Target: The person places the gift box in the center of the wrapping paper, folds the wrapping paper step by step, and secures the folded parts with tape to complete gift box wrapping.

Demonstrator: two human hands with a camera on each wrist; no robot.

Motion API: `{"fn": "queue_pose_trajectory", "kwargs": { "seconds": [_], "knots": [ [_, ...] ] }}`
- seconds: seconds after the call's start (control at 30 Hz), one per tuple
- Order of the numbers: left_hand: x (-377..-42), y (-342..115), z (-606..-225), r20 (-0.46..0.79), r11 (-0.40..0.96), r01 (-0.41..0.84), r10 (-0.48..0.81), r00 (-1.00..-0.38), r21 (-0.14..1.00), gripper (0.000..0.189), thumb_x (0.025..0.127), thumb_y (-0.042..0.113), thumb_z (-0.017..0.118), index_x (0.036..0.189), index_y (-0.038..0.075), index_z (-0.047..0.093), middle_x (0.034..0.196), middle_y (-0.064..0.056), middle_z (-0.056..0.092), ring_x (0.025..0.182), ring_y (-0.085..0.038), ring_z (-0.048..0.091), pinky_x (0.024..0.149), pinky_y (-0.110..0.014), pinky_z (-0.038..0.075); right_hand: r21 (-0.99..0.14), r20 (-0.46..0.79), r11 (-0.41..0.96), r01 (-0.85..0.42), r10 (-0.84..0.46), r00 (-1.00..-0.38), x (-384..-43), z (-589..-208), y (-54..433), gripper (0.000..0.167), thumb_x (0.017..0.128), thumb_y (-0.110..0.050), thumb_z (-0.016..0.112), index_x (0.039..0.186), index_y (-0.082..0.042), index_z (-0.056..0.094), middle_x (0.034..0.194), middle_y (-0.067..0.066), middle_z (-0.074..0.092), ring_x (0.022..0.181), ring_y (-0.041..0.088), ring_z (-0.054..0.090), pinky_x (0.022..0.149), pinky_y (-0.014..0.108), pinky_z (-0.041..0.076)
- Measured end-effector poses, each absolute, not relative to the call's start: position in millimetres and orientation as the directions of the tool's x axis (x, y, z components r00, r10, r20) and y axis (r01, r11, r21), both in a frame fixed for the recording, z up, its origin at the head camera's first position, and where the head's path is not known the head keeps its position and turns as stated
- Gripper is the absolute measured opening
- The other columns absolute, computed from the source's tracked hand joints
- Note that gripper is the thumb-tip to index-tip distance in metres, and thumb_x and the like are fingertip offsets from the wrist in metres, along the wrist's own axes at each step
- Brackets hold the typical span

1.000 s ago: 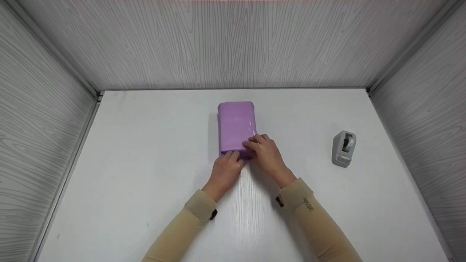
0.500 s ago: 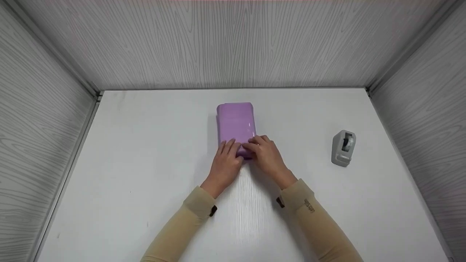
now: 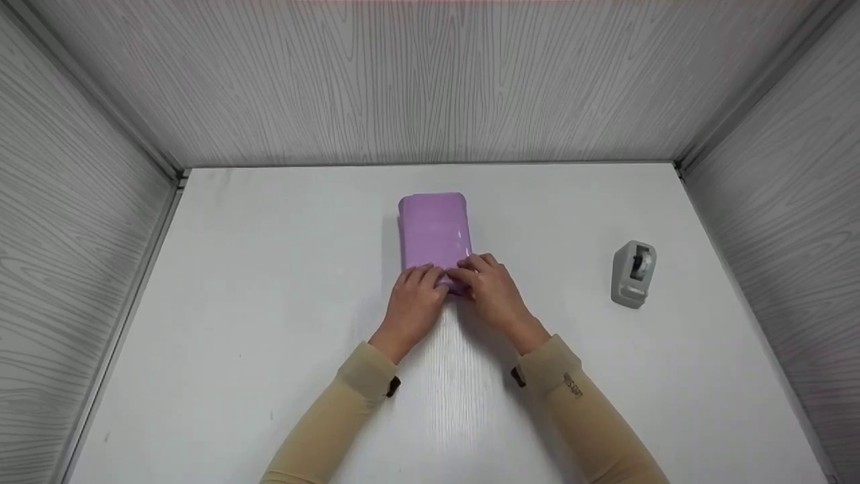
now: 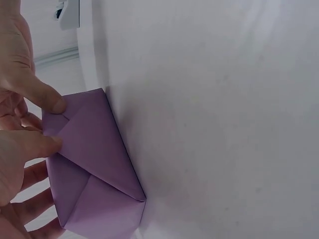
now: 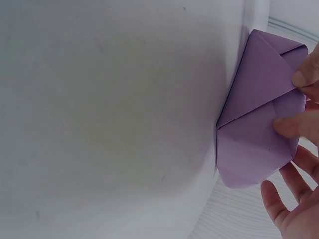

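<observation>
A box-shaped parcel in glossy purple wrapping paper [image 3: 437, 225] lies lengthwise on the white table. At its near end, my left hand [image 3: 413, 306] holds it, fingers over the top edge and thumb [image 4: 47, 144] pressed on the folded end. Beside it, my right hand [image 3: 497, 296] grips the right near corner, its thumb [image 5: 289, 125] against the end face and other fingers around the top and side. In the left wrist view, triangular paper folds [image 4: 94, 144] cross that end, with the thumbs close together along its upper edge. The parcel's underside is hidden.
A grey tape dispenser [image 3: 633, 275] with a roll in it stands on the right part of the white table [image 3: 269, 269]. Pale wood-grain panels [image 3: 430, 81] rise behind the table and at both sides.
My left hand's fingers have come up from the near end onto the parcel's top edge. The parcel has shifted slightly toward me. My right hand keeps its grip at the corner.
</observation>
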State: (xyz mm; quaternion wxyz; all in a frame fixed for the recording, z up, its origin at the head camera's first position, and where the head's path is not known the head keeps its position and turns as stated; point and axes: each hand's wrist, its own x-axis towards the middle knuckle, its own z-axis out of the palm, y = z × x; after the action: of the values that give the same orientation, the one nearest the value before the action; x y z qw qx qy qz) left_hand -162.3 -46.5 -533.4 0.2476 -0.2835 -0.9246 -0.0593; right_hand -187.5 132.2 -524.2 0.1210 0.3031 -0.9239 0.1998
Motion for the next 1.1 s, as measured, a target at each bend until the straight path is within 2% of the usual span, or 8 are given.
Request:
{"fn": "queue_pose_trajectory", "kwargs": {
  "seconds": [0.13,0.3,0.4,0.53,0.7,0.83,1.0,1.1],
  "knots": [
    [-164,-46,-536,0.529,0.833,0.552,0.48,-0.699,-0.026,0.012,0.089,0.005,0.066,0.097,0.009,0.075,0.107,-0.008,0.066,0.104,-0.029,0.063,0.089,-0.045,0.051,-0.266,0.373,0.726,-0.634,-0.529,-0.762,-187,-526,130,0.044,0.073,-0.016,0.088,0.113,-0.009,0.07,0.108,0.009,0.059,0.101,0.033,0.053,0.08,0.047,0.047],
    [-164,-46,-537,0.554,0.835,0.549,0.469,-0.688,-0.024,0.013,0.089,0.004,0.067,0.098,0.008,0.075,0.107,-0.007,0.066,0.101,-0.028,0.063,0.085,-0.045,0.052,-0.162,0.406,0.76,-0.629,-0.529,-0.745,-189,-530,124,0.044,0.077,-0.021,0.085,0.111,-0.007,0.061,0.101,0.01,0.053,0.091,0.031,0.05,0.071,0.044,0.046],
    [-163,-46,-536,0.538,0.841,0.54,0.46,-0.706,-0.01,0.014,0.088,0.004,0.067,0.098,0.01,0.074,0.109,-0.005,0.066,0.104,-0.027,0.062,0.086,-0.045,0.051,-0.108,0.406,0.788,-0.607,-0.522,-0.75,-191,-531,121,0.047,0.081,-0.024,0.082,0.117,-0.007,0.057,0.1,0.01,0.052,0.088,0.031,0.049,0.068,0.044,0.046],
    [-163,-46,-535,0.507,0.848,0.529,0.441,-0.741,0.037,0.013,0.089,0.007,0.068,0.098,0.013,0.075,0.112,-0.002,0.066,0.107,-0.025,0.061,0.088,-0.045,0.05,-0.108,0.409,0.798,-0.593,-0.508,-0.759,-193,-532,119,0.048,0.08,-0.025,0.082,0.12,-0.008,0.062,0.099,0.01,0.053,0.087,0.031,0.048,0.068,0.044,0.046],
    [-164,-50,-536,0.492,0.829,0.531,0.394,-0.777,0.175,0.012,0.086,0.01,0.072,0.098,0.009,0.072,0.109,-0.004,0.068,0.106,-0.025,0.061,0.091,-0.045,0.048,-0.134,0.411,0.789,-0.6,-0.506,-0.758,-194,-532,118,0.038,0.081,-0.022,0.081,0.115,-0.01,0.067,0.096,0.008,0.053,0.085,0.029,0.047,0.067,0.043,0.045],
    [-165,-58,-537,0.476,0.816,0.518,0.36,-0.802,0.256,0.026,0.081,0.008,0.076,0.104,0.006,0.065,0.111,-0.008,0.065,0.111,-0.027,0.058,0.095,-0.047,0.045,-0.15,0.411,0.78,-0.607,-0.509,-0.756,-194,-532,118,0.033,0.083,-0.019,0.079,0.113,-0.01,0.069,0.095,0.008,0.053,0.084,0.029,0.047,0.066,0.042,0.044],
    [-169,-69,-537,0.397,0.842,0.479,0.363,-0.843,0.247,0.049,0.08,0.015,0.081,0.124,0.006,0.062,0.13,-0.012,0.058,0.129,-0.031,0.047,0.102,-0.049,0.039,-0.164,0.396,0.781,-0.602,-0.507,-0.766,-195,-532,119,0.038,0.082,-0.025,0.08,0.115,-0.011,0.069,0.097,0.008,0.054,0.086,0.029,0.048,0.07,0.041,0.045],
    [-171,-74,-536,0.336,0.852,0.466,0.378,-0.863,0.24,0.057,0.08,0.016,0.081,0.131,0.008,0.058,0.138,-0.013,0.053,0.134,-0.031,0.042,0.103,-0.05,0.038,-0.176,0.385,0.782,-0.599,-0.505,-0.772,-195,-531,120,0.042,0.08,-0.025,0.083,0.116,-0.01,0.069,0.098,0.009,0.054,0.088,0.029,0.048,0.071,0.042,0.044]
  ]
}}
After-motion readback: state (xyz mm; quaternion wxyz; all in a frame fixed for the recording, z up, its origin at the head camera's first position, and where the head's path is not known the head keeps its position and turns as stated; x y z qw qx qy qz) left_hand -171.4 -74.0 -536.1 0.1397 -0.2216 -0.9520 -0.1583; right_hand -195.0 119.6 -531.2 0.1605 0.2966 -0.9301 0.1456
